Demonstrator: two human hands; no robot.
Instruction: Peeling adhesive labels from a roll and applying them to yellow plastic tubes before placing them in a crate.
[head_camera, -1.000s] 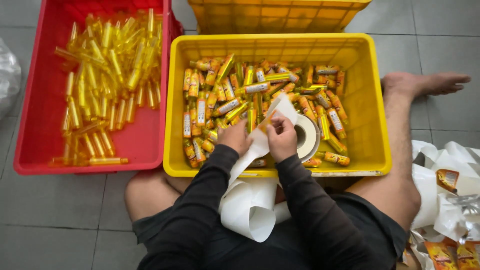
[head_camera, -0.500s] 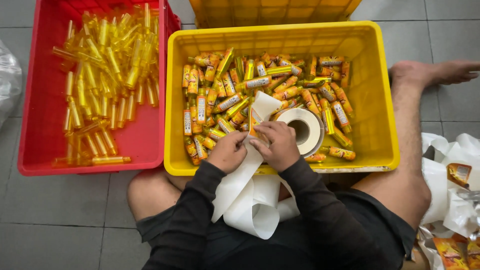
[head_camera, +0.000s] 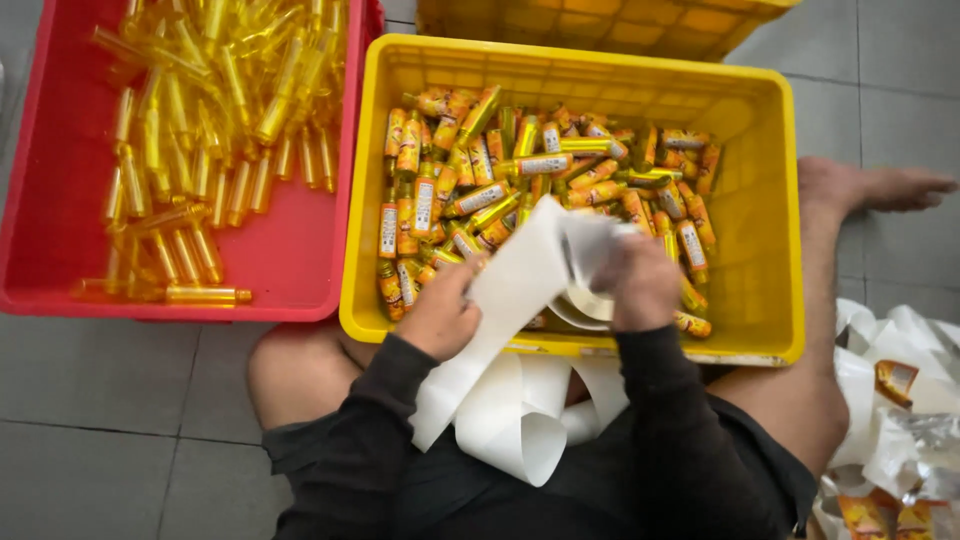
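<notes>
White backing paper (head_camera: 520, 290) pinched in the left hand (head_camera: 440, 315), trailing from above the yellow crate (head_camera: 765, 280) down over its near rim into loose curls on the lap. Right hand (head_camera: 645, 285) blurred, clenched around the label roll (head_camera: 585, 300) just over the labelled bottles (head_camera: 470, 195). Left of that, red crate (head_camera: 60, 215) with bare amber bottles (head_camera: 200, 120).

Small packing or labelling workshop, worked seated on a grey tiled floor (head_camera: 120, 380). Beyond the fingers (head_camera: 470, 268), a yellow plastic crate (head_camera: 770, 250) of labelled bottles; left of them, a red crate (head_camera: 40, 200) of unlabelled yellow bottles. Heap of discarded label backing (head_camera: 900, 400) to the right.
</notes>
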